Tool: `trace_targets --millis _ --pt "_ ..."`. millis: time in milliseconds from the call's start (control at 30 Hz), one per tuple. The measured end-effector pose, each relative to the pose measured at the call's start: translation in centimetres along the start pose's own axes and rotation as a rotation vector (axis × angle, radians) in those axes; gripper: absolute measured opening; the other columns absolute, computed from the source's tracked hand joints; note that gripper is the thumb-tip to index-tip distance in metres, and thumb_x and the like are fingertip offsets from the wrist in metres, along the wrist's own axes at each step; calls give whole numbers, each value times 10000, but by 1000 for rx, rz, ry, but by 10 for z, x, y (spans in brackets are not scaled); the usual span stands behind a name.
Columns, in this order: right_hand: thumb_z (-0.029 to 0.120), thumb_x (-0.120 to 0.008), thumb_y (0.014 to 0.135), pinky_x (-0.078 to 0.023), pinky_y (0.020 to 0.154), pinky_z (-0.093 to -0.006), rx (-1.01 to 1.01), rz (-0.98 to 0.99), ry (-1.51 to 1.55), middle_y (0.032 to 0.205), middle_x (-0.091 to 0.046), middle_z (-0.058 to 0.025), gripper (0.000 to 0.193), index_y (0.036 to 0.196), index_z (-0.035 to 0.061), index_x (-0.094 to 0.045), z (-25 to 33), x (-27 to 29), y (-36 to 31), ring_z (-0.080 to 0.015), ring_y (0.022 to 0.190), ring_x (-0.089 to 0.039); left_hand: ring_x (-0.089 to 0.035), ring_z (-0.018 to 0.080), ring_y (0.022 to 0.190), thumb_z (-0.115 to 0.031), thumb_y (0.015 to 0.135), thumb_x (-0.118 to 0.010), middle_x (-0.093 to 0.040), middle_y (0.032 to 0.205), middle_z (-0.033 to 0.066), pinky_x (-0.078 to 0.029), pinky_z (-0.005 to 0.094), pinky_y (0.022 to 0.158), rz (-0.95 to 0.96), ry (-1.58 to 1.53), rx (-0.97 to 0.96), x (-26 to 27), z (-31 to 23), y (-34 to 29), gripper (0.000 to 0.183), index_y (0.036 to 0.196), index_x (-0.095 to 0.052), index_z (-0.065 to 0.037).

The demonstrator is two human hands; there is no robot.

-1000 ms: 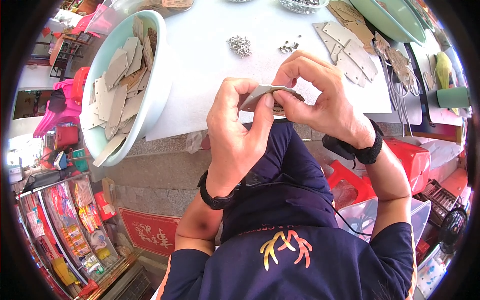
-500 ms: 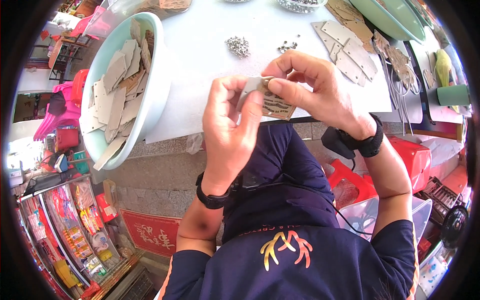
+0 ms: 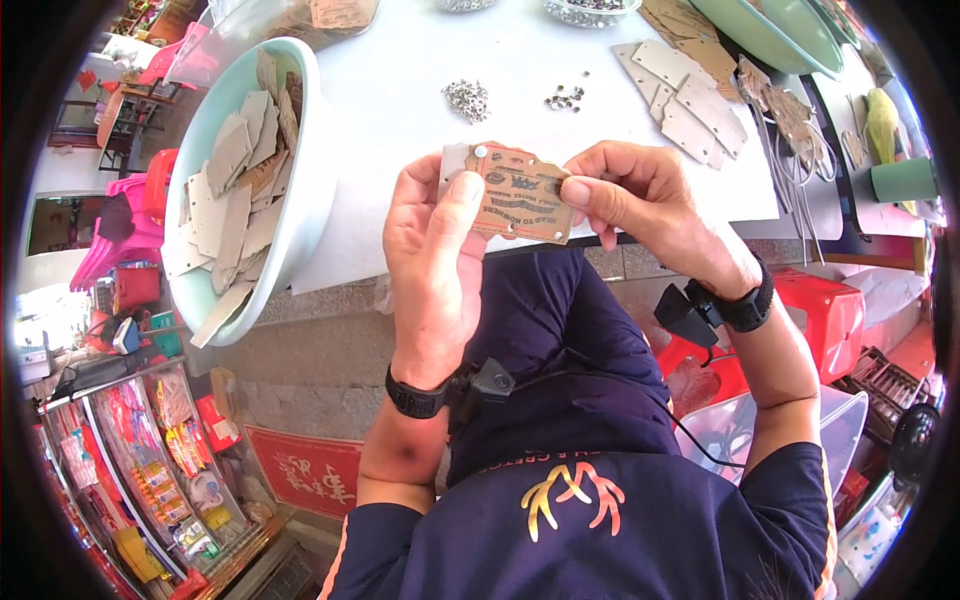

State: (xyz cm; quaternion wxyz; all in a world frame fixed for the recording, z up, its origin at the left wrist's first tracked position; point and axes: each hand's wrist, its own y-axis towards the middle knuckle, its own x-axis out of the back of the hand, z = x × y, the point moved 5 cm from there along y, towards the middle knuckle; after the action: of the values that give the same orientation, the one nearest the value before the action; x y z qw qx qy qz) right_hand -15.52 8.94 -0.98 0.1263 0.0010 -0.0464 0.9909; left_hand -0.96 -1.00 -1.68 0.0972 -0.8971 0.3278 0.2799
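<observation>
A brown printed card (image 3: 522, 205) with corner holes and a notched edge is held up over the table's near edge, print side showing. My left hand (image 3: 432, 270) grips its left end, thumb on top, and a pale grey strip of card (image 3: 453, 162) shows behind that end. My right hand (image 3: 655, 205) pinches the right edge between thumb and fingers. A white round spot sits at the upper left corner. Beyond the hands lie a pile of small silver metal fasteners (image 3: 466, 100) and a smaller scatter of metal pieces (image 3: 566, 98).
A pale green basin (image 3: 314, 150) full of grey and brown cards stands at the left. Grey cards (image 3: 690, 105) lie stacked at the right. Clear tubs of metal parts (image 3: 592, 12) and another green basin (image 3: 790, 40) are at the back. A red stool (image 3: 815, 315) stands right of me.
The card has been turned so its printed face lies flat to view. My left hand has shifted slightly left and my right hand has moved down to the card's right edge.
</observation>
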Motion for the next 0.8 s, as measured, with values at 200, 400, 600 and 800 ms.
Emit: trace_targets --millis 200,400,600,800 --pt "231 -611 966 -454 551 -195 49 21 45 782 -606 13 257 1046 -11 -647 1 -9 2 -31 636 -527 -615 167 974 -95 958 -560 -611 1119 109 -517 355 859 71 -100 76 -10 11 -12 303 1231 -512 28" --pt "235 -632 940 -471 541 -226 73 -34 -33 702 -612 -12 247 995 -3 -666 -1 -22 10 -65 590 -555 -603 164 1005 -97 963 -537 -630 1097 81 -481 352 897 2 83 -58 4 14 -13 273 1223 -545 -12" --pt "234 -637 909 -491 578 -320 198 -53 -408 669 -650 -120 256 925 -16 -690 24 -5 40 -172 588 -610 -606 148 1010 -65 956 -550 -638 1104 63 -480 339 909 -112 -69 -49 20 11 -17 252 1205 -573 -31" --pt "144 -617 831 -495 622 -396 405 -145 -834 693 -635 -187 162 831 -9 -671 39 14 79 -311 653 -644 -609 151 1024 -51 949 -560 -637 1114 58 -491 347 914 -64 -125 -28 20 13 -15 262 1210 -576 -38"
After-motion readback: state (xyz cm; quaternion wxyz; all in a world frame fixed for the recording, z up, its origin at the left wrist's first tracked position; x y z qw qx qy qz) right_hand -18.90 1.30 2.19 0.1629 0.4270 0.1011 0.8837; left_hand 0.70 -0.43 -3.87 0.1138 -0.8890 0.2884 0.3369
